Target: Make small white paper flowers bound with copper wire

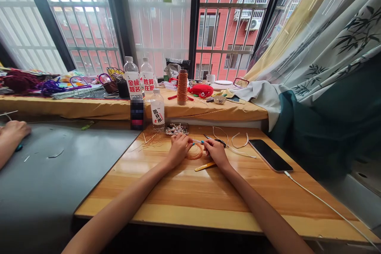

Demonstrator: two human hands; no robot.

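Seemingly crosswise, a thin rod [197,141] between left hand [178,149] and right hand [216,151].

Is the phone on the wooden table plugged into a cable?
Yes: a white cable runs from the near end of the dark phone across the wooden table toward its front right corner.

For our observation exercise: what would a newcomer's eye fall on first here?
Two bare hands, left hand and right hand, meet at the middle of the wooden table over a loop of thin orange cord. A black smartphone lies at right; a tall spool of orange thread stands behind.
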